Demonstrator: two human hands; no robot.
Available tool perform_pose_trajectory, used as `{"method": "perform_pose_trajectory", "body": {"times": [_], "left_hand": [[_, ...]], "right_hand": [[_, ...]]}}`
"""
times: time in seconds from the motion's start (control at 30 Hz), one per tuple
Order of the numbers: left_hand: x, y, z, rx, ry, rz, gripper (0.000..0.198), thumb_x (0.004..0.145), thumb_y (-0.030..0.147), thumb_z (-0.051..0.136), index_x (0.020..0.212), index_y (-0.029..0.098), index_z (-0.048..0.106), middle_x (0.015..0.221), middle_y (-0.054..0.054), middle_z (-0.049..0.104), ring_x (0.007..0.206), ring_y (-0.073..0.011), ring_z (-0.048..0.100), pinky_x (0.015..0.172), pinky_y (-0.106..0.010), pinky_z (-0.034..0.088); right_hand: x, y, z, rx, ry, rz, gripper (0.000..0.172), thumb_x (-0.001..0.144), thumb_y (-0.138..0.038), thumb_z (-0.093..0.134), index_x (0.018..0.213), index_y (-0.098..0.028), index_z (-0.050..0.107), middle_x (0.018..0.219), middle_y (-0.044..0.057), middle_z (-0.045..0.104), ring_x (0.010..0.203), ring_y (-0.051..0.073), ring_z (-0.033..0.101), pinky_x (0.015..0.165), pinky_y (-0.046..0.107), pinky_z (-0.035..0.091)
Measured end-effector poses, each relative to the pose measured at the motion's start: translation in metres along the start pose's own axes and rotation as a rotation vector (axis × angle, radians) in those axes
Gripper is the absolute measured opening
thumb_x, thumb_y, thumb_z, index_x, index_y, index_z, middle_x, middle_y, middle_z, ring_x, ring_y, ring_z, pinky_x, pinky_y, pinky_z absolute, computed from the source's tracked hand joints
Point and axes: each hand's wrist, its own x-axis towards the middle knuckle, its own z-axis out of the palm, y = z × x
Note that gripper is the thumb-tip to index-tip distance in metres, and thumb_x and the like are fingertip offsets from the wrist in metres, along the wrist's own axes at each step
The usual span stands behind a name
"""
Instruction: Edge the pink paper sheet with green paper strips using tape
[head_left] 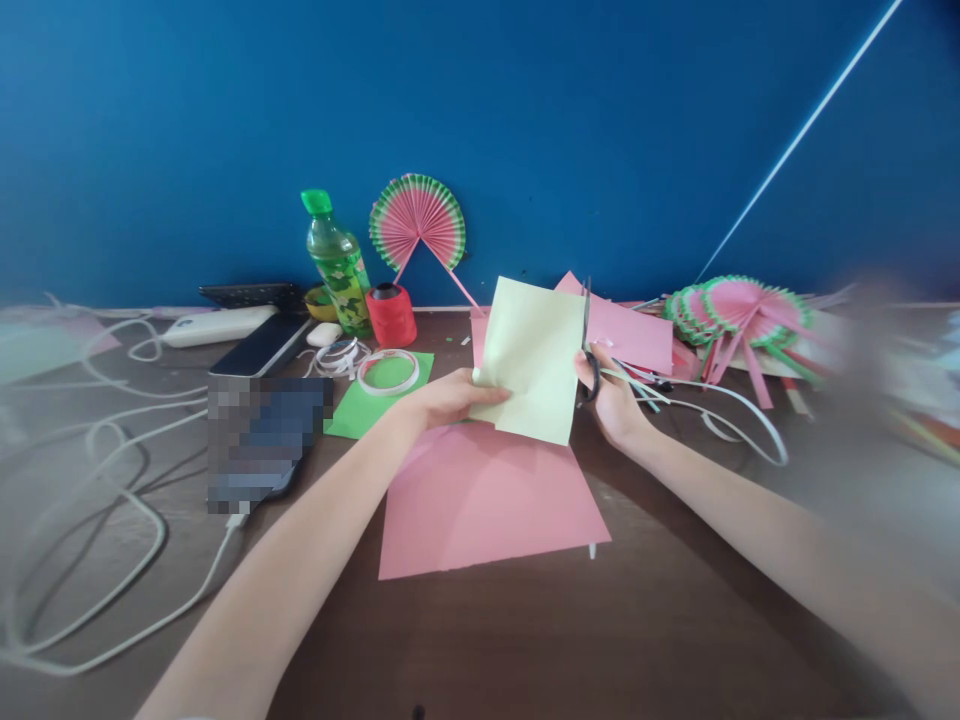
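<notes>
My left hand (457, 396) pinches a pale green sheet of paper (534, 350) by its lower left part and holds it up off the table. At the sheet's right edge my right hand (611, 395) is closed round the dark handles of a pair of scissors (591, 375). Their blades point upward along that edge; whether they cut into it I cannot tell. Below the raised sheet a pink sheet of paper (495, 505) lies on the table. More pink paper (634, 335) lies behind my right hand.
A pleated fan (420, 225) leans on the blue wall near a green bottle (341, 270) and a red container (392, 316). Tape (388, 372) rests on green paper (356, 408). A phone (274, 440) and white cables (161, 520) lie left; several finished fans (739, 310) lie right.
</notes>
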Motion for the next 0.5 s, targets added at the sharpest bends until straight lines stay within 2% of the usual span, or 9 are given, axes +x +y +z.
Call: {"method": "perform_pose_trajectory", "body": {"times": [0.13, 0.23, 0.3, 0.37, 0.43, 0.5], "left_hand": [[-0.001, 0.000, 0.002, 0.015, 0.008, -0.013, 0.026, 0.058, 0.014, 0.077, 0.083, 0.010, 0.069, 0.088, -0.010, 0.072, 0.080, -0.0192, 0.067, 0.084, -0.033, 0.051], [0.000, 0.002, 0.001, 0.047, 0.057, -0.014, 0.027, 0.058, 0.014, 0.077, 0.083, 0.011, 0.068, 0.088, -0.010, 0.071, 0.078, -0.0194, 0.067, 0.076, -0.033, 0.053], [0.001, 0.006, -0.002, 0.029, 0.171, 0.060, 0.023, 0.062, 0.015, 0.073, 0.084, 0.012, 0.066, 0.089, -0.010, 0.071, 0.077, -0.0195, 0.066, 0.071, -0.033, 0.054], [0.002, 0.012, -0.006, -0.050, 0.307, 0.195, 0.020, 0.068, 0.017, 0.067, 0.087, 0.014, 0.064, 0.094, -0.009, 0.070, 0.082, -0.0193, 0.065, 0.071, -0.033, 0.054], [0.003, 0.019, -0.011, -0.147, 0.396, 0.289, 0.020, 0.073, 0.019, 0.060, 0.093, 0.018, 0.060, 0.103, -0.006, 0.067, 0.091, -0.0182, 0.063, 0.077, -0.033, 0.053], [0.002, 0.024, -0.016, -0.167, 0.467, 0.299, 0.023, 0.075, 0.023, 0.057, 0.098, 0.020, 0.055, 0.110, -0.006, 0.064, 0.099, -0.0179, 0.061, 0.084, -0.033, 0.050]], "right_hand": [[0.001, 0.000, 0.000, -0.010, 0.038, -0.006, 0.031, 0.081, -0.053, 0.050, 0.074, -0.023, 0.051, 0.070, -0.002, 0.047, 0.069, 0.015, 0.047, 0.067, 0.028, 0.039], [0.002, -0.004, 0.001, 0.032, 0.045, 0.011, 0.028, 0.080, -0.051, 0.053, 0.077, -0.023, 0.050, 0.069, -0.003, 0.047, 0.066, 0.014, 0.048, 0.062, 0.027, 0.039], [0.001, -0.010, 0.002, 0.049, 0.018, 0.064, 0.029, 0.078, -0.053, 0.053, 0.079, -0.024, 0.049, 0.068, -0.003, 0.048, 0.061, 0.014, 0.050, 0.055, 0.027, 0.038], [0.000, -0.017, 0.003, 0.030, -0.019, 0.114, 0.032, 0.076, -0.055, 0.055, 0.080, -0.023, 0.050, 0.066, -0.003, 0.049, 0.055, 0.013, 0.051, 0.050, 0.026, 0.038], [-0.002, -0.023, 0.004, 0.003, -0.064, 0.128, 0.034, 0.073, -0.055, 0.058, 0.080, -0.023, 0.052, 0.065, -0.004, 0.049, 0.051, 0.012, 0.051, 0.050, 0.026, 0.040], [-0.004, -0.028, 0.006, -0.010, -0.123, 0.131, 0.033, 0.073, -0.053, 0.059, 0.082, -0.022, 0.054, 0.066, -0.004, 0.050, 0.050, 0.011, 0.051, 0.052, 0.027, 0.041]]}}
